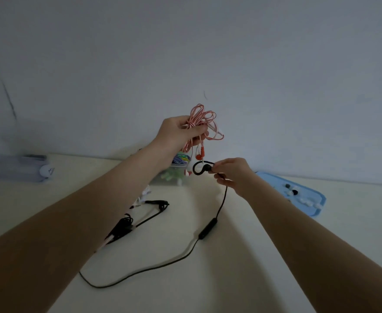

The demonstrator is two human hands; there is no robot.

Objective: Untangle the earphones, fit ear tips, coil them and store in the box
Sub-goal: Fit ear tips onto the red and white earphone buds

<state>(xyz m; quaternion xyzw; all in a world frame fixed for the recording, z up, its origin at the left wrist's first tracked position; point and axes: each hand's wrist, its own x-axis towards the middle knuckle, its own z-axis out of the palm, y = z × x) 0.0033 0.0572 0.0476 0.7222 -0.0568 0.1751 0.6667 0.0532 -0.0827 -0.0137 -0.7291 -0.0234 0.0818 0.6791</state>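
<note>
Cable handling: both sets look light, limp and prone to snagging, so judged best held at the rigid parts, not by a loose loop.

Left hand (178, 131) grips the red-and-white earphones (202, 123) as a tangled bundle, raised above the back of the counter (253, 256); two red earbuds (200, 154) hang below the fist. Take hold near the buds or the plug to draw loops free; pulling mid-cable would likely tighten knots.

Right hand (231, 173) pinches the black ear-hook earpiece (202, 168), fingers closed on it. Its black cable (140, 273) drops to the counter, passes through one inline remote (207, 228) and runs toward the near left edge. The hook is the stiff part and gives the surest grip.

Count:
- Earphone sets in hand: two.
- Further dark cable bundle (124, 224) on the counter left of centre: one; make-up unclear.
- Clear box (174, 175) at the back edge: one, partly hidden.
- Blue tray (307, 199) at the right edge, holding several small ear tips (295, 192); exact number too small to tell.
</note>
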